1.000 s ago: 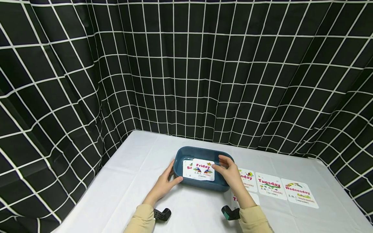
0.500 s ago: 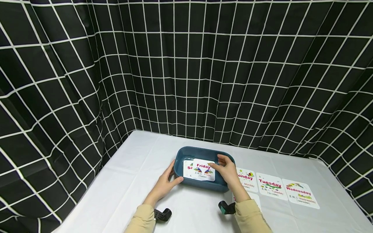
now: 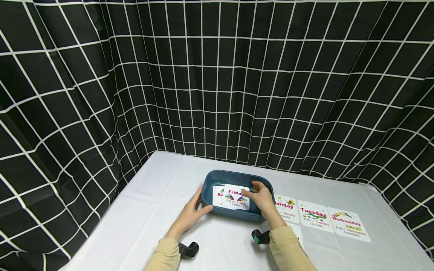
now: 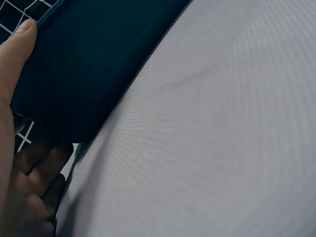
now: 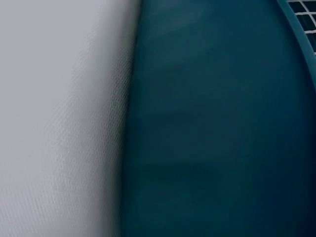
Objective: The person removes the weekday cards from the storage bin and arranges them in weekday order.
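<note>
Gripping left end of smooth, round-cornered blue bin: left hand, unmoved. Inside, Friday card overlapping another card. Right hand shifted left, thumb over Friday's lettering, fingers apart; contact unclear. More Monday card bared on woven white cloth.

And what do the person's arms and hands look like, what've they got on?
Both arms have long tan sleeves. The left hand and right hand wear no gloves. Each wrist has a black gadget: the left one has little holes in its band, the right one a green patch.
</note>
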A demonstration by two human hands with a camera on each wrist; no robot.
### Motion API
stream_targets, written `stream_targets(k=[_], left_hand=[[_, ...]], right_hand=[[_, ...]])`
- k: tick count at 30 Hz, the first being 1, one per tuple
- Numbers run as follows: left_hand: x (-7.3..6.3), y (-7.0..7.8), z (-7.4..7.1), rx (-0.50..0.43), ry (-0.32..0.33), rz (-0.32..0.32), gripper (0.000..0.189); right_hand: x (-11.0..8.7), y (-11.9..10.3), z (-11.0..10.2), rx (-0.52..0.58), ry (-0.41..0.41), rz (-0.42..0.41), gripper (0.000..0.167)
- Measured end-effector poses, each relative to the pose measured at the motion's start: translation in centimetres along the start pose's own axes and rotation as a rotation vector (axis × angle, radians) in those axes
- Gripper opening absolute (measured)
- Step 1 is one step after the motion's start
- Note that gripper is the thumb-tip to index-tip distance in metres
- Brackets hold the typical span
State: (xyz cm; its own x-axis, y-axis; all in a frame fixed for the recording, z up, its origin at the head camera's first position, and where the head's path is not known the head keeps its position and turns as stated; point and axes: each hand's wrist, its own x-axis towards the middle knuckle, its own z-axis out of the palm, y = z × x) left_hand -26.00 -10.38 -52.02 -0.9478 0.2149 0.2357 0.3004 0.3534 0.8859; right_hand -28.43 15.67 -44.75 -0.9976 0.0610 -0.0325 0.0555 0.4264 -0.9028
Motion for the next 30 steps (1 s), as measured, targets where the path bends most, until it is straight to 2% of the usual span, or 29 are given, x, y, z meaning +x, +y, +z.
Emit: stream_targets(k=[6,10,20,24,28,30], left_hand=[[0.0,0.1,-0.1,0.001,0.0,-0.01,0.086],[-0.1,0.2,-0.1,0.006,0.005,-0.012,0.086],[-0.1,0.1,-0.1,-0.005,0.009,-0.004,0.085],[-0.1,0.1,-0.1,-0.011,0.018,0.002,0.083],[-0.7,2.2,-0.4,-0.022,0.016,0.018,0.08],[-0.7,2.5,-0.4,-0.023,0.012,0.015,0.08]], right_hand=[[0.2,0.1,0.5,-0.115,-0.09,0.043,0.084],[0.3,0.1,0.6,-0.146,-0.109,0.07,0.086],[0.8,0.0,0.4,-0.071,-0.131,0.126,0.088],[1.0,0.0,0.4,-0.112,-0.158,0.128,0.089],[1.2,0.2,0.6,-0.232,-0.16,0.103,0.092],[1.2,0.2,0.7,-0.278,-0.151,0.088,0.094]])
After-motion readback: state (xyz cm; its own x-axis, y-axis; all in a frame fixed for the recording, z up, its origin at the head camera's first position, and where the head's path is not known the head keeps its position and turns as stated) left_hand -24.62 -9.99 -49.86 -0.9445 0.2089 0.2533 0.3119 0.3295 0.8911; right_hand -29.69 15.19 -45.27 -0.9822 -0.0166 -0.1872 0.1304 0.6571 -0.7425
